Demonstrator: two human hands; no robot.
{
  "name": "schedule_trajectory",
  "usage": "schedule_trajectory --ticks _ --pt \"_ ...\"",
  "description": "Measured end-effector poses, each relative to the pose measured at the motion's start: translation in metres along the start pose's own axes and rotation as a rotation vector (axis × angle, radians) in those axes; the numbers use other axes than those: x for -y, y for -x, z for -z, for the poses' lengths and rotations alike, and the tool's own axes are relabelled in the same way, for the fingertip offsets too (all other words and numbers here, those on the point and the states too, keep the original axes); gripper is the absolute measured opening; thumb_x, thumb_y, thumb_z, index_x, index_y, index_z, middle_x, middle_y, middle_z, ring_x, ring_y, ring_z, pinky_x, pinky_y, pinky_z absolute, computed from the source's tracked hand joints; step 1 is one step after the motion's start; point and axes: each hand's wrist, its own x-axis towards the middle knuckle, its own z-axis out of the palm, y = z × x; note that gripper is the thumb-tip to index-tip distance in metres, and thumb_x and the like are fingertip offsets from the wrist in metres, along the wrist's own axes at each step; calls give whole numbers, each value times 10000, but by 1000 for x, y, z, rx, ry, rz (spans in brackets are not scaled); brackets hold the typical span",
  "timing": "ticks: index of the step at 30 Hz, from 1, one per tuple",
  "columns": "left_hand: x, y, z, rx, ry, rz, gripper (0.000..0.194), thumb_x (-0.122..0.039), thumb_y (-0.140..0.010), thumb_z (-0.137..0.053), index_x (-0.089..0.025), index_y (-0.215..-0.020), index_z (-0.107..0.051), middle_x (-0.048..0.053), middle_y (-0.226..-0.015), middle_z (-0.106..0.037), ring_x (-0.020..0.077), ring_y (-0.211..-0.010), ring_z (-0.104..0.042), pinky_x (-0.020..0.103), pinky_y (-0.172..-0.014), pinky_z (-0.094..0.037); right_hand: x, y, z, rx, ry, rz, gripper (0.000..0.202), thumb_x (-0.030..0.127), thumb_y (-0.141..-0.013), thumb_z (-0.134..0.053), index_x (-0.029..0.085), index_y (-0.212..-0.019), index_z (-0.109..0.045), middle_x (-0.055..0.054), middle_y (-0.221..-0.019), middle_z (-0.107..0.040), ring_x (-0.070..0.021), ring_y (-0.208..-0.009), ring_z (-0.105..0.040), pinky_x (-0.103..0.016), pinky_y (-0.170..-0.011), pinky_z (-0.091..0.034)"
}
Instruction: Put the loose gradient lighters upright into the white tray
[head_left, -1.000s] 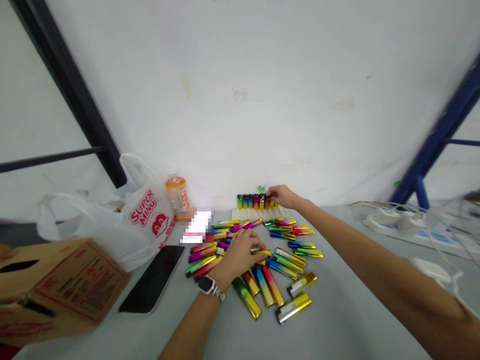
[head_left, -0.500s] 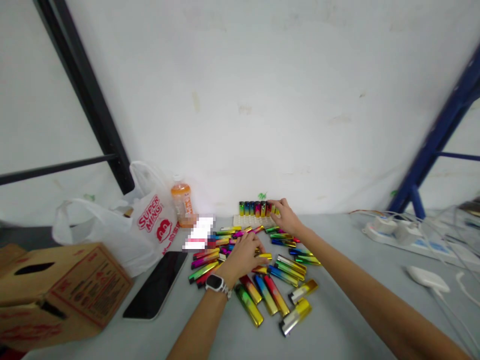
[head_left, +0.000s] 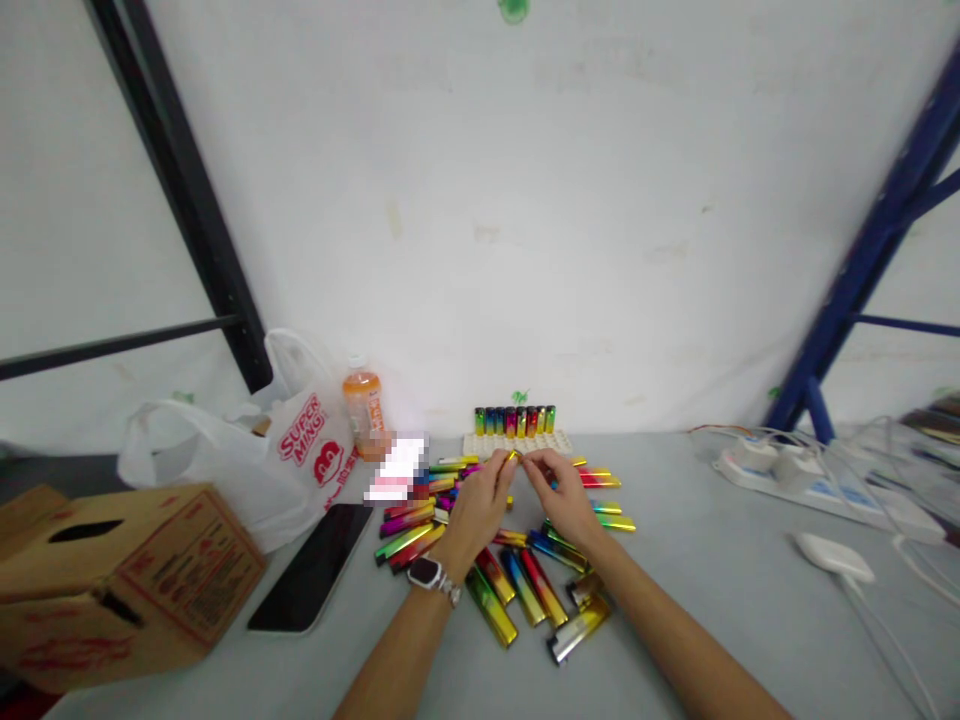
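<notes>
Gold lighter (head_left: 514,455) is pinched by left hand (head_left: 483,496) and right hand (head_left: 564,497), the latter back from rack (head_left: 484,444).

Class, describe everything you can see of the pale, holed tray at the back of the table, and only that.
The tray is off-white, low and oblong, dotted with small round holes; it looks like plastic. It lies flat on the grey table, its long side running along the foot of the white wall. Eight shiny, multicoloured lighters stand upright on it in one row. The left hand and right hand are near its front edge; whether either touches it is unclear.
</notes>
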Motion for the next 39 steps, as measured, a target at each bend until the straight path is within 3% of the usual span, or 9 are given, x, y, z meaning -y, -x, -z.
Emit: schedule_trajectory --ticks 4,7,11,21,23,26,32,35,39 --pt "2 5 1 47 151 12 305 -431 -1005 -346 -190 -1106 -504 1 -764 -601 163 -683 -576 273 -647 -424 3 8 -7 -1 -100 -70 329 496 -936 -515 215 -1075 -616 -26 -804 -646 -197 -744 -587 -314 -685 -460" --pt "5 5 -1 93 265 9 290 -446 -942 -499 -170 -954 -591 -5 -713 -597 147 -640 -559 259 -626 -431 9 10 -8 44 -136 -86 332 522 -943 -497 219 -1023 -606 -6 -757 -618 -188 -720 -583 -301 -669 -453" --pt "2 2 -9 -49 457 101 332 -474 -805 -678 -147 -777 -625 12 -718 -630 139 -643 -555 246 -611 -436 15 11 -7 90 -82 -60 404 530 -988 -386 223 -795 -563 -4 -710 -571 -176 -684 -538 -290 -637 -412" --pt "-8 3 -21 -307 552 191 487 -657 -894 -465 -183 -822 -545 26 -809 -611 148 -792 -583 269 -770 -481 16 13 -5 128 13 -56 419 539 -991 -359 240 -793 -577 -2 -703 -594 -192 -686 -555 -298 -661 -401" --pt "-11 3 -20 -266 631 208 509 -697 -881 -443 -197 -794 -486 -24 -675 -517 111 -619 -512 240 -631 -457 13 13 -4 112 20 -66 440 542 -993 -351 236 -782 -587 -3 -684 -592 -191 -671 -558 -300 -655 -399" --pt "-16 3 -18 -188 758 248 538 -743 -820 -497 -214 -771 -414 -99 -559 -307 63 -438 -269 196 -437 -269 10 12 -4 94 21 -88 454 546 -997 -340 227 -839 -622 -4 -670 -596 -187 -647 -554 -302 -640 -397" --pt "-18 6 -18 -169 517 218 579 -657 -893 -425 -187 -556 -403 -50 -496 -329 84 -480 -298 239 -478 -228 9 13 -3 81 27 -82 498 564 -999 -321 215 -809 -622 -6 -660 -598 -180 -637 -556 -299 -640 -410" --pt "-15 8 -21 -174 378 194 518 -576 -904 -460 -178 -573 -483 -39 -498 -379 105 -498 -343 259 -504 -247 9 12 -3 78 35 -66 504 567 -998 -323 217 -759 -595 -7 -652 -591 -178 -637 -553 -298 -643 -410" --pt "-12 9 -25 -136 370 196 537 -533 -962 -330 -199 -551 -424 -34 -483 -377 119 -491 -360 276 -524 -266 7 12 -3 95 22 -66 484 566 -996 -330 218 -808 -608 0 -651 -579 -174 -633 -545 -291 -632 -406"
